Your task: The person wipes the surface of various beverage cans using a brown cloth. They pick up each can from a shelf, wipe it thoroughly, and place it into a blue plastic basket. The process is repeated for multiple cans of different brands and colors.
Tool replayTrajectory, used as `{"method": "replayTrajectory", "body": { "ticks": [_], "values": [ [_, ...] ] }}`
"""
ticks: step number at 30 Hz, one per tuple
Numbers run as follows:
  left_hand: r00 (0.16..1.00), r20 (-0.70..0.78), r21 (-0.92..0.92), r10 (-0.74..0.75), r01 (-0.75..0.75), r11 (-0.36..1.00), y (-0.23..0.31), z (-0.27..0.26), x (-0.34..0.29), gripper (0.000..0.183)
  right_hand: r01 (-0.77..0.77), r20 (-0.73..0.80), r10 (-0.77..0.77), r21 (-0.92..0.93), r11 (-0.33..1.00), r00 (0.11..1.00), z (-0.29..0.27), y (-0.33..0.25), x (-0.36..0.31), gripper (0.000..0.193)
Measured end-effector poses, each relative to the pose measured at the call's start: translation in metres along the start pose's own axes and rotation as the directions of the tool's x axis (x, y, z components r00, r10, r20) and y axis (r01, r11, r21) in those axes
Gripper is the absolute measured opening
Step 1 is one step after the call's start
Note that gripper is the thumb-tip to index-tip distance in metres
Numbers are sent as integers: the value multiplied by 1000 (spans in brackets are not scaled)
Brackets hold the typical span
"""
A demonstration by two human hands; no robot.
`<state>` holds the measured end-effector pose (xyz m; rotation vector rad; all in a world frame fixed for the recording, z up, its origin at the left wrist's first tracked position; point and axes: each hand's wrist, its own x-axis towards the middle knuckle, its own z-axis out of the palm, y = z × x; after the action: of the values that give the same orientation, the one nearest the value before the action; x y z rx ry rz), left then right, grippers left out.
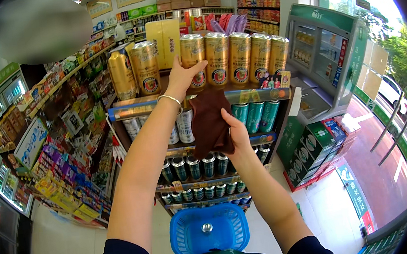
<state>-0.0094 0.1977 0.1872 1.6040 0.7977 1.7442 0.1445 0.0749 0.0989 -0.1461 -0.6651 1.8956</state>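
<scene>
On the top shelf stands a row of tall gold cans (217, 55). My left hand (184, 77) is at the lower part of one gold can (192, 48), its thumb across the front and its other fingers along the left side, partly hidden. To its left is a gap, then another gold can (146, 66) and a turned one (122, 71) at the row's end. A yellow box (163, 38) stands behind the gap. My right hand (237, 133) grips a dark brown cloth (210, 121), which hangs in front of the shelf edge.
Lower shelves carry silver cans (185, 127), green cans (255, 116) and dark cans (194, 168). A blue basket (176, 238) with a small round metallic object (206, 228) sits below me. Right are a fridge (323, 58) and green cartons (312, 152); left, snack shelves (66, 157).
</scene>
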Motion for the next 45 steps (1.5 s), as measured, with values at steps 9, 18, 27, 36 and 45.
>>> {"method": "replayTrajectory", "body": {
  "ticks": [9, 18, 27, 36, 45],
  "values": [
    [965, -154, 167, 210, -184, 969, 8, 6, -10, 58, 88, -5, -88, -19, 996, 996, -24, -4, -9, 41],
    [1000, 23, -527, -10, 21, 850, 46, -2, -148, 42, 690, 718, -295, -692, -212, 630, 16, 10, -59, 55],
    [938, -2, -681, -348, 253, 687, 17, 2, -245, 50, 672, 803, 55, -457, -583, 593, 78, 24, -46, 36],
    [850, 342, -779, -401, 495, 385, 17, -8, -277, 67, 287, 404, 188, -846, 450, 895, 59, -4, -7, 29],
    [812, 419, -775, -407, 553, 305, 6, -3, -282, 56, 463, 314, -471, -853, 241, 824, 11, 38, -31, 19]
  ]
}}
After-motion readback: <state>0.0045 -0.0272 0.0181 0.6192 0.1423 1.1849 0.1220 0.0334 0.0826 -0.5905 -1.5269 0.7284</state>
